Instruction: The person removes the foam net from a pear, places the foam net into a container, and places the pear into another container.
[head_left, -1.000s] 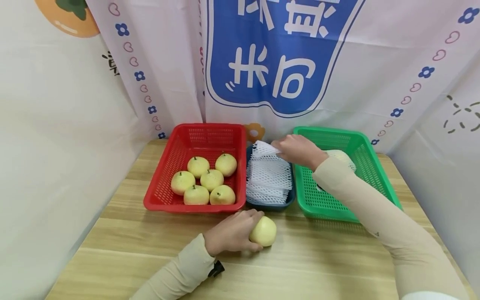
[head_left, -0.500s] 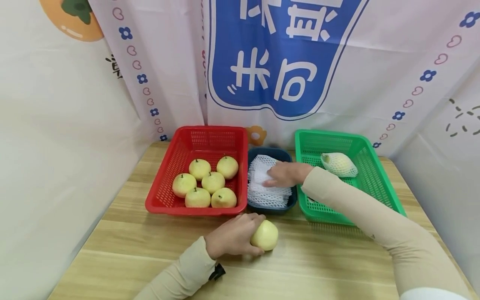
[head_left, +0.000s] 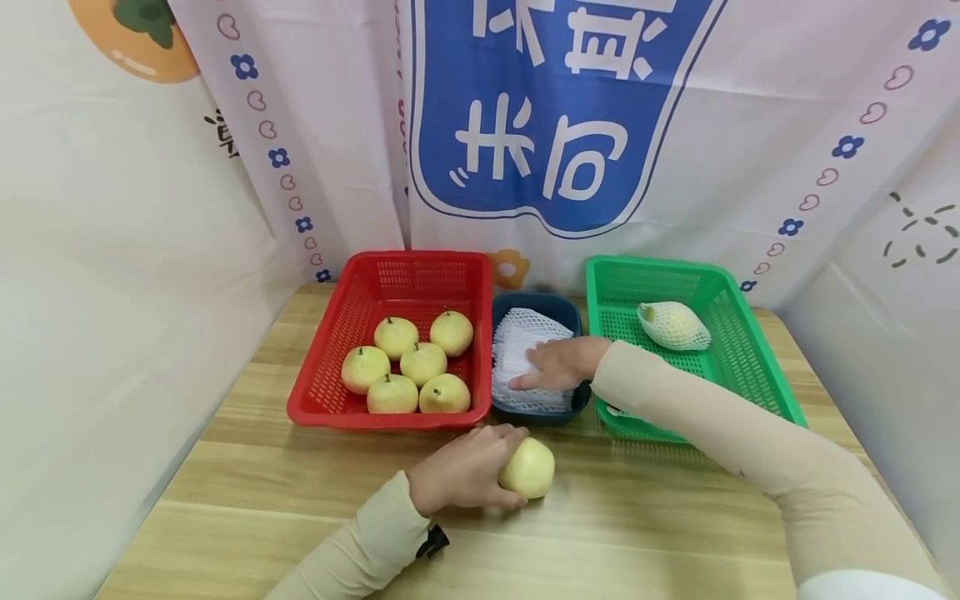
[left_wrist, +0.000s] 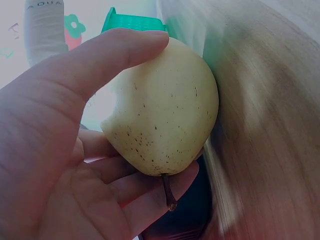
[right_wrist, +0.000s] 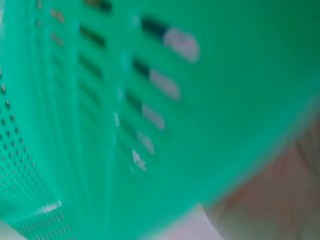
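My left hand [head_left: 471,468] holds a pale yellow pear [head_left: 528,468] on the table in front of the blue basket. The left wrist view shows my thumb along one side of this pear [left_wrist: 165,110] and my fingers round the other, its brown stem pointing toward the palm side. My right hand [head_left: 562,363] reaches into the blue basket [head_left: 542,301], fingers spread and touching the white foam nets [head_left: 517,354] stacked there. In the right wrist view, the green basket's wall [right_wrist: 225,100] fills most of the picture and hides the fingers.
Left of the nets stands a red basket [head_left: 300,404] with several bare pears [head_left: 423,363]. A green basket [head_left: 761,350] on the right holds a pear in a foam net [head_left: 675,326]. Behind them hangs a printed cloth [head_left: 337,125]; the wooden table [head_left: 300,475] extends in front.
My right hand has come down toward me from a raised net edge at the back of the stack and now touches the stack's middle. My left hand keeps the pear in place.
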